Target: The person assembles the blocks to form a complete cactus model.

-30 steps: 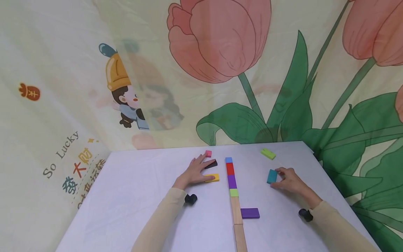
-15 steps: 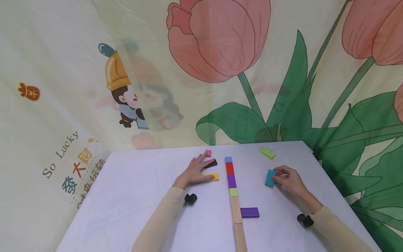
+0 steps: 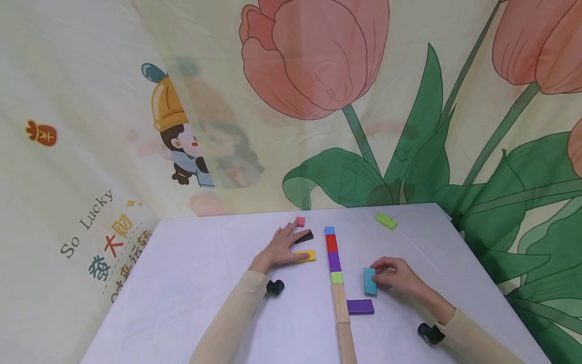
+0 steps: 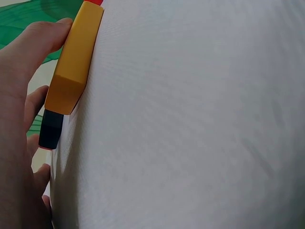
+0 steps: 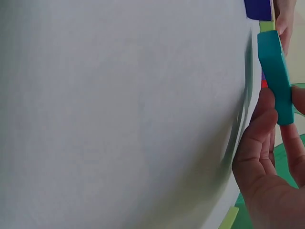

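Observation:
My right hand [image 3: 400, 277] pinches a teal wooden block [image 3: 370, 281] by its right side, between thumb and fingers, just right of a line of blocks. In the right wrist view the teal block [image 5: 276, 76] shows above the fingertips. My left hand [image 3: 281, 246] rests with spread fingers on the left side. Its thumb lies on a yellow block [image 3: 311, 256], its index finger reaches along a black block [image 3: 305, 236], and another fingertip is right at a small pink block [image 3: 300, 221]. The left wrist view shows the thumb against the yellow block [image 4: 76, 62].
Down the middle runs a line of blocks: blue [image 3: 329, 230], red [image 3: 332, 243], purple [image 3: 334, 262], green [image 3: 337, 277] and plain wood [image 3: 341, 303]. A purple block [image 3: 360, 307] juts right from it. A lime block [image 3: 386, 221] lies at the back right of the white table [image 3: 182, 303].
My right hand has moved left and nearer with the teal block, towards the line of blocks. The left hand has stayed in place.

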Available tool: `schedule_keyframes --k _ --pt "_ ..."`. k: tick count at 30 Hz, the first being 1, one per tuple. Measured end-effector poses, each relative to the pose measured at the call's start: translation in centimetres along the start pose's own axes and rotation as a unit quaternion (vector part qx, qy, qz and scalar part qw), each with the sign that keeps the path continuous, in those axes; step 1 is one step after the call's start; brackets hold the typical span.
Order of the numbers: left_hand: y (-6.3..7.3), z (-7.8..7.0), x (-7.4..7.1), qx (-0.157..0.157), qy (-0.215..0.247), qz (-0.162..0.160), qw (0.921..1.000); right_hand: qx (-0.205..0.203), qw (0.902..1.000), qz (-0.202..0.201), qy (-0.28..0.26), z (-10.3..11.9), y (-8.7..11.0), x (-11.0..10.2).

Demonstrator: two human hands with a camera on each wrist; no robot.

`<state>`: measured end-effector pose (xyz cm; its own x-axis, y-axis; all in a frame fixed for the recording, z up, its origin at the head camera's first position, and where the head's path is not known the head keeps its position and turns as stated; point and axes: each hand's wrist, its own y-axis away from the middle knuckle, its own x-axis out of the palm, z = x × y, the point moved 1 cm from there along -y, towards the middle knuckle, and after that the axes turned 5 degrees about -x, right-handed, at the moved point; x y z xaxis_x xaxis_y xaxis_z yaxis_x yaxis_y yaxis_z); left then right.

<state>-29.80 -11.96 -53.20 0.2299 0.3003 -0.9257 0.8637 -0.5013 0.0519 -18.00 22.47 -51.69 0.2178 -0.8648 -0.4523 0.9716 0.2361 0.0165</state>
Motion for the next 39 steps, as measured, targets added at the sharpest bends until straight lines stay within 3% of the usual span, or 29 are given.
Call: schedule_keyframes --k 14,30,35,39 --pt "0.1 0.0 -0.1 0.007 0.007 -0.006 0.9999 -0.014 0.9990 0.039 0.015 0.4 0.1 1.0" --pt "0.2 0.0 -0.1 0.006 0.011 -0.005 0.9999 -0.011 0.9986 0.031 0.042 0.0 -0.1 1.3" --pt "0.2 -0.1 -0.3 0.006 0.016 -0.003 0.9998 0.016 0.9983 -0.003 0.055 0.1 -1.2 0.4" --pt "0.2 -0.1 -0.3 0.003 0.009 0.002 0.9999 0.021 0.9930 -0.062 0.098 -0.2 -3.8 -2.0"
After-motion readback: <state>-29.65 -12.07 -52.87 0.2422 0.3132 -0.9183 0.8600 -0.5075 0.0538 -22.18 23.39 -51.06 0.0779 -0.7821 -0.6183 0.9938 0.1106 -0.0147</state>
